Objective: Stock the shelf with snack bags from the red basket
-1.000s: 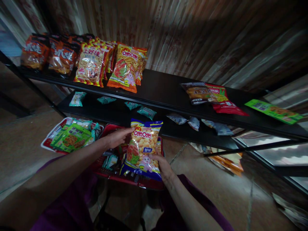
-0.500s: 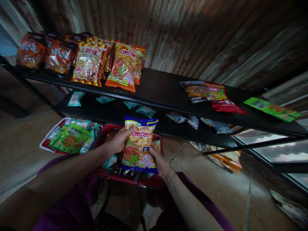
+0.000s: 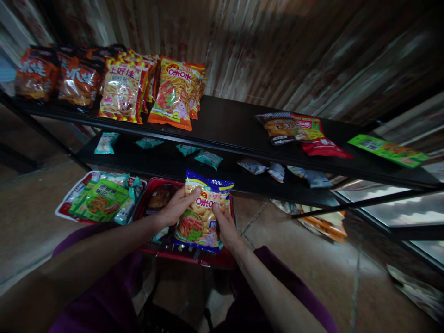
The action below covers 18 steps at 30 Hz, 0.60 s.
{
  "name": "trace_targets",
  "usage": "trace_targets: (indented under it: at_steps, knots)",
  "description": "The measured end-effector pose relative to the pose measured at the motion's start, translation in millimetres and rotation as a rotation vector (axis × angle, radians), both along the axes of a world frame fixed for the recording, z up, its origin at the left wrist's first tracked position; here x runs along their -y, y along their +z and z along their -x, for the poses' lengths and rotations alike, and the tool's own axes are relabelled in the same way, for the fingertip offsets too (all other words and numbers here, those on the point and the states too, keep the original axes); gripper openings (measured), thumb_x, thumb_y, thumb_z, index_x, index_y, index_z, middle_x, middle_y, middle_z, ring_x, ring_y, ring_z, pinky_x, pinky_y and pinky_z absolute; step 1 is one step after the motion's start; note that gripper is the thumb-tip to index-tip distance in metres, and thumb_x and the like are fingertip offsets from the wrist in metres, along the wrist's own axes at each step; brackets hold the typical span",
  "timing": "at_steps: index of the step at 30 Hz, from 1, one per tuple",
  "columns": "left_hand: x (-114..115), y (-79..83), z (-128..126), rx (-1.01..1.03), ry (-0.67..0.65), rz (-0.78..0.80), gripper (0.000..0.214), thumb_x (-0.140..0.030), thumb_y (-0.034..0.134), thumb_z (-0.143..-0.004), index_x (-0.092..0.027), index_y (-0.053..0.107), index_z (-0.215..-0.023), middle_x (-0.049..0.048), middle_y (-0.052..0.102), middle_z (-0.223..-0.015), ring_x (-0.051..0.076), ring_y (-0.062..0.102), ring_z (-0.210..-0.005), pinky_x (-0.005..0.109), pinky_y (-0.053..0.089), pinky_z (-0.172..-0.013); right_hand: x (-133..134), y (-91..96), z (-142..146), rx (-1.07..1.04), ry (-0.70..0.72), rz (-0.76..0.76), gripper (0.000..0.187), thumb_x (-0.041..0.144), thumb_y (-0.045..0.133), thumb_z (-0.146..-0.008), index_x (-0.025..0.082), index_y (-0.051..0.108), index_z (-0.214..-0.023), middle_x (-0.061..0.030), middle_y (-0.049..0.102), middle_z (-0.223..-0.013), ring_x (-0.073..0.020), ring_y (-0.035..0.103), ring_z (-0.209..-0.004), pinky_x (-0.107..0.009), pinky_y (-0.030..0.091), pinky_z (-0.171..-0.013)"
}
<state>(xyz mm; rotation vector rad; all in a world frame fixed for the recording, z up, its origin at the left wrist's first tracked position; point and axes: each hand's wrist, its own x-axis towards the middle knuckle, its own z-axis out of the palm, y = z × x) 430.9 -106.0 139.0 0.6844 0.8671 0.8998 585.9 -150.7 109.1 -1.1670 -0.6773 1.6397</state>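
A blue and yellow snack bag (image 3: pixel 201 215) is held upright over a red basket (image 3: pixel 194 256) on the floor. My left hand (image 3: pixel 175 206) grips the bag's upper left edge with fingers curled onto its front. My right hand (image 3: pixel 224 226) clasps its right side, fingers pressed on the front. Both sleeves are purple. Smaller packets lie in the basket under the bag.
A black two-tier shelf (image 3: pixel 236 134) stands ahead. Orange and yellow snack bags (image 3: pixel 171 92) lean at its upper left; a red and brown bag (image 3: pixel 298 132) and a green packet (image 3: pixel 388 150) lie at right. Small packets dot the lower tier. A tray of green packets (image 3: pixel 100 201) sits left.
My left hand has slid from the bag's top corner onto its upper front. My right hand has climbed from the bottom edge to the bag's right side. The bag sits slightly lower and more squeezed.
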Motion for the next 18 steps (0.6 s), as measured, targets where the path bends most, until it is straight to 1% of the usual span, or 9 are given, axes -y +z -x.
trace_targets:
  at_steps: [2,4,7,10,14,18]
  knots:
    - [-2,-4.5,-2,-0.034,0.057,0.023,0.048,-0.052,0.066,-0.074,-0.017,0.064,-0.107,0.0078,0.072,-0.096,0.025,0.067,-0.089,0.035,0.052,-0.078,-1,3.7,4,-0.021,-0.058,0.067,0.051,0.051,0.064,-0.077,0.023,0.056,-0.118,-0.0061,0.073,-0.102,-0.0270,0.066,-0.100,-0.044,0.053,-0.087]
    - [-4,-7.0,-2,-0.006,0.067,0.048,0.049,-0.054,0.062,-0.076,-0.018,0.064,-0.110,0.0075,0.071,-0.101,0.025,0.066,-0.094,0.035,0.051,-0.082,-2,7.8,5,-0.023,-0.119,0.134,0.051,0.053,0.063,-0.076,0.022,0.057,-0.116,-0.0065,0.074,-0.098,-0.0276,0.068,-0.096,-0.045,0.055,-0.084]
    - [-8,-6.4,-1,0.084,-0.026,0.140,0.051,-0.056,0.058,-0.079,-0.018,0.063,-0.113,0.0087,0.070,-0.104,0.025,0.064,-0.099,0.035,0.049,-0.086,-7,12.6,3,-0.040,-0.184,0.223,0.051,0.055,0.061,-0.078,0.022,0.057,-0.116,-0.0075,0.074,-0.095,-0.0274,0.069,-0.092,-0.045,0.055,-0.082]
    - [-8,-6.6,2,0.059,-0.091,0.206,0.051,-0.056,0.059,-0.079,-0.018,0.061,-0.114,0.0093,0.069,-0.105,0.024,0.064,-0.100,0.036,0.049,-0.086,-12,15.8,-2,-0.073,-0.218,0.281,0.050,0.054,0.056,-0.081,0.019,0.056,-0.118,-0.0091,0.074,-0.093,-0.0267,0.070,-0.089,-0.045,0.055,-0.082]
    - [-3,-12.6,5,-0.034,-0.081,0.162,0.047,-0.051,0.064,-0.076,-0.020,0.061,-0.110,0.0085,0.068,-0.108,0.023,0.065,-0.096,0.035,0.051,-0.080,-17,18.3,-5,-0.090,-0.246,0.324,0.050,0.054,0.051,-0.085,0.017,0.056,-0.118,-0.0097,0.074,-0.090,-0.0252,0.070,-0.087,-0.044,0.055,-0.082]
    - [1,-10.8,4,-0.007,-0.168,0.136,0.048,-0.042,0.070,-0.074,-0.021,0.057,-0.115,0.0096,0.067,-0.111,0.023,0.066,-0.093,0.036,0.052,-0.080,-17,20.0,-4,-0.125,-0.238,0.328,0.050,0.054,0.052,-0.084,0.016,0.058,-0.116,-0.0096,0.075,-0.088,-0.0248,0.071,-0.086,-0.044,0.055,-0.082]
